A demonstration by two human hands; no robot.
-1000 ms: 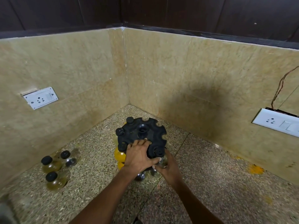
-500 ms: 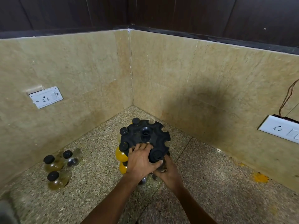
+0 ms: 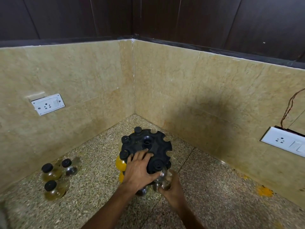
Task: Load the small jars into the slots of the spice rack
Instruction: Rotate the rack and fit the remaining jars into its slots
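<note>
Left hand (image 3: 139,171) lies flat and spread on the black top of the rack (image 3: 146,146), pressing it steady; it grips nothing. Right hand (image 3: 171,187) is curled around a clear jar (image 3: 162,177) at the rack's near edge, just under the top plate, apparently working it into a slot there; whether its neck is seated yet is hidden by both hands.

Loaded so far, judging by caps in the notches: three on the left and far-left rim, with yellow jars (image 3: 119,162) hanging below on that side. Four or so notches on the right and far rim stand empty.

Left to do: three capped jars (image 3: 50,172) wait in a cluster on the desk (image 3: 214,195), well apart to the left of the rack. So the job looks roughly half done, with the jar in hand the step now under way.
</note>
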